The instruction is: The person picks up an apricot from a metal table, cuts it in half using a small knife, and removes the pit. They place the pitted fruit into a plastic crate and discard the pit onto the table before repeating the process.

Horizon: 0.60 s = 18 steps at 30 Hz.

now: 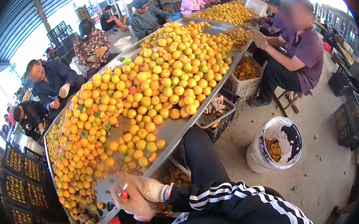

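Working over the near edge of the metal table (pixel 171 128): left hand (pixel 136 204) looks curled round a red-handled tool (pixel 124 194), right hand (pixel 149 188) crowded against it; can't tell what the right fingers hold, blurred. Orange-yellow fruit (pixel 179 65) is heaped on the table, left of and far beyond the hands. I'd keep strokes short, tool tip off the right glove, light grip to avoid bruising.

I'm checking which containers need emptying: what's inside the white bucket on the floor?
Orange fruit pieces lie low inside the bucket. Whatever is beneath their top layer is covered, so their depth can't be told.
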Each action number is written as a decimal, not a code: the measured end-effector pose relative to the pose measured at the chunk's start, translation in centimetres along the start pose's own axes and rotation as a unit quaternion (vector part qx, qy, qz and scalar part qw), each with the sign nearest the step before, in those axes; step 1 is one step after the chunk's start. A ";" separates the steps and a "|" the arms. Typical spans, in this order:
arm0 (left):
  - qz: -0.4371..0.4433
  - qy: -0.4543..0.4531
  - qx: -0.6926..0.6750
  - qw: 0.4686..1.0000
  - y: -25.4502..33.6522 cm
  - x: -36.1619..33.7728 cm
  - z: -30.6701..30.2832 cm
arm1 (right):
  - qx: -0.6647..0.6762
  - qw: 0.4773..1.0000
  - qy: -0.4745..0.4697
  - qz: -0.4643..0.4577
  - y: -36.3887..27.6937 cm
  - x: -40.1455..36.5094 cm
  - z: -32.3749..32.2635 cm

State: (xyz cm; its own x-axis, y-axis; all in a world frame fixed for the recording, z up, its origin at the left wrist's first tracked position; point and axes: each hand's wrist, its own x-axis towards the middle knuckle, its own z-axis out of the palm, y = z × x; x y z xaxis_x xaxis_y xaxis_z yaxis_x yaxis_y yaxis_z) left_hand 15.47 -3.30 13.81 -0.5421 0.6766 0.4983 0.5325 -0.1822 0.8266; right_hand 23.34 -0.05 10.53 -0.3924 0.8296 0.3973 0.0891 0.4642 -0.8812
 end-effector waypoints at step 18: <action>0.317 -0.224 0.011 0.921 -1.6 2.5 -6.9 | 0.211 0.939 -0.198 0.187 0.5 -3.1 0.5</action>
State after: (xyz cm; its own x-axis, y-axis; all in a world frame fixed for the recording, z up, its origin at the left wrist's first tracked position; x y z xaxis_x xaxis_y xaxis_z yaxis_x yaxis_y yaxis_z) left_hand 8.78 -6.29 15.58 0.2032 0.6668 0.7170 0.6655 -0.6312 0.3984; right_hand 24.10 -2.59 8.75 -0.7227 0.6911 -0.0136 -0.0485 -0.0703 -0.9963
